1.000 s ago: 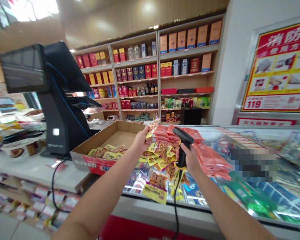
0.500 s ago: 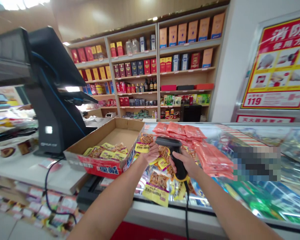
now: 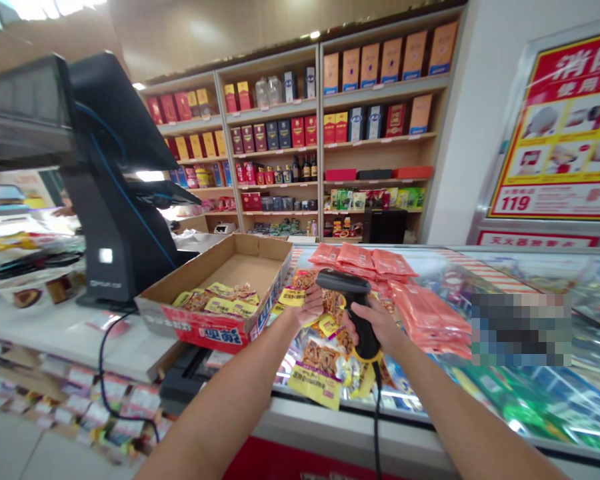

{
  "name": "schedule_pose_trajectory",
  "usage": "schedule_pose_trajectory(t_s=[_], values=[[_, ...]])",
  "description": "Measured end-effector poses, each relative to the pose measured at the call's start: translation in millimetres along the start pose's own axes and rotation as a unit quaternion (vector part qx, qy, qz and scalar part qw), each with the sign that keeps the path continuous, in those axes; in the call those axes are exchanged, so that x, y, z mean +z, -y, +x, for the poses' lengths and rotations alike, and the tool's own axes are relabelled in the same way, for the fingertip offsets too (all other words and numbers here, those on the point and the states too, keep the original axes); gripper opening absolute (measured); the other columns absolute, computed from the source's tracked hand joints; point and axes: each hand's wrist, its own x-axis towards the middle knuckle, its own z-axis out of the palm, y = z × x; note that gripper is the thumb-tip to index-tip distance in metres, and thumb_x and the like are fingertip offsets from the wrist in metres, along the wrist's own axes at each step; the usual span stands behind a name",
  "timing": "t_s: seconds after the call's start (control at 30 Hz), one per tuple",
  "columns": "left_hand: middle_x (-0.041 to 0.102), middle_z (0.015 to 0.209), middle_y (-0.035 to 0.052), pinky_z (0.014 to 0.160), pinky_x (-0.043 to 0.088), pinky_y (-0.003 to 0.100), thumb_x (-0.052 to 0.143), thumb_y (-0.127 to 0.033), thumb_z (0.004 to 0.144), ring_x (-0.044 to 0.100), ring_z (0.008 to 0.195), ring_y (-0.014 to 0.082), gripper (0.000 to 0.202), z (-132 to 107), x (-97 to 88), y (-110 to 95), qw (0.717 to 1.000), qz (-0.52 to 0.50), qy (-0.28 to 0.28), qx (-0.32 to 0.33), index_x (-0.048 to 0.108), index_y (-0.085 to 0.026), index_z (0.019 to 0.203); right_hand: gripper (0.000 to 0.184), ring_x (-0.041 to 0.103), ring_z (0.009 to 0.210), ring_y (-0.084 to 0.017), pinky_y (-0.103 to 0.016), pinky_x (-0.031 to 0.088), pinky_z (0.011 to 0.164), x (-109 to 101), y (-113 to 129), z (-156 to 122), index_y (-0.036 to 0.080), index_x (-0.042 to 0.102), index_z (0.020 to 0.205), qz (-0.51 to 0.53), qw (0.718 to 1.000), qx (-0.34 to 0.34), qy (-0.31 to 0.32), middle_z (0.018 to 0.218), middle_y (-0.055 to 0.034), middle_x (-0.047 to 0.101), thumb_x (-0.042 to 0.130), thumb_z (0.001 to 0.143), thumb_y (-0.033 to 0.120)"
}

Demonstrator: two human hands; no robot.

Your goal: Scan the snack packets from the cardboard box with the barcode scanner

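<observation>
A black barcode scanner (image 3: 344,283) held over a glass freezer counter (image 3: 485,273)

Right hand (image 3: 373,327) clamped around the scanner's grip; left hand (image 3: 305,312) just beside it, not touching, curled under a yellow snack packet (image 3: 293,298); more yellow snack packets (image 3: 315,380) lie on the counter below the hands; salmon-pink packets (image 3: 425,320) lie on it to their right; a cardboard tray (image 3: 220,263) holding yellow packets sits at the counter's left end, near a black POS terminal (image 3: 110,200).

Barcode scanner (image 3: 347,283) in right hand (image 3: 375,325)
</observation>
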Motion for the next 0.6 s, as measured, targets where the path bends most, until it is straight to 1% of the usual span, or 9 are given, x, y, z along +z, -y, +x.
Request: schedule_pose_trajectory(t_s=[0.23, 0.37, 0.4, 0.47, 0.53, 0.6], values=[[0.020, 0.047, -0.0078, 0.038, 0.015, 0.019, 0.052, -0.009, 0.087, 0.009, 0.034, 0.0037, 0.038, 0, 0.3, -1, 1.000, -0.005, -0.005, -0.011, 0.029, -0.018, 0.058, 0.037, 0.051, 0.037, -0.010, -0.020, 0.042, 0.035, 0, 0, 0, 0.019, 0.056, 0.075, 0.001, 1.000, 0.007, 0.001, 0.051, 0.0021, 0.059, 0.075, 0.068, 0.049], [0.019, 0.046, -0.0081, 0.037, 0.015, 0.017, 0.049, -0.007, 0.087, 0.010, 0.032, 0.0032, 0.036, -2, 4.5, -2, 1.000, -0.020, 0.006, -0.014, 0.029, -0.018, 0.059, 0.038, 0.051, 0.037, -0.010, -0.020, 0.042, 0.035, 1, 0, 0, 0.018, 0.056, 0.073, 0.003, 1.000, 0.002, -0.003, 0.051, 0.0011, 0.059, 0.076, 0.068, 0.051], [0.019, 0.046, -0.0083, 0.036, 0.014, 0.016, 0.048, -0.006, 0.088, 0.011, 0.032, 0.0030, 0.036, -3, 6.6, -4, 1.000, -0.021, 0.006, -0.012, 0.029, -0.018, 0.059, 0.039, 0.051, 0.037, -0.010, -0.021, 0.042, 0.036, 1, 0, 1, 0.018, 0.055, 0.071, 0.002, 1.000, -0.005, -0.012, 0.051, 0.0009, 0.059, 0.076, 0.068, 0.051], [0.020, 0.046, -0.0086, 0.035, 0.013, 0.013, 0.048, -0.006, 0.088, 0.013, 0.031, 0.0022, 0.035, -5, 12.4, -9, 1.000, -0.015, -0.004, -0.004, 0.029, -0.018, 0.060, 0.040, 0.052, 0.037, -0.010, -0.021, 0.043, 0.036, 0, 0, 3, 0.018, 0.054, 0.069, 0.007, 0.999, -0.021, -0.050, 0.051, 0.0010, 0.059, 0.076, 0.068, 0.052], [0.024, 0.047, -0.0087, 0.035, 0.012, 0.012, 0.051, -0.010, 0.087, 0.018, 0.032, 0.0019, 0.032, -5, 19.5, -16, 0.999, 0.014, -0.032, -0.001, 0.033, -0.018, 0.062, 0.041, 0.052, 0.037, -0.011, -0.022, 0.045, 0.036, -2, 1, 6, 0.019, 0.054, 0.070, 0.019, 0.993, -0.043, -0.106, 0.052, 0.0020, 0.060, 0.077, 0.067, 0.052], [0.030, 0.048, -0.0085, 0.035, 0.010, 0.012, 0.056, -0.017, 0.087, 0.022, 0.032, 0.0022, 0.027, -4, 25.9, -22, 0.995, 0.072, -0.070, 0.012, 0.039, -0.018, 0.066, 0.041, 0.052, 0.037, -0.011, -0.023, 0.046, 0.036, -7, 2, 10, 0.020, 0.053, 0.072, 0.037, 0.983, -0.073, -0.162, 0.053, 0.0033, 0.059, 0.077, 0.066, 0.053]])
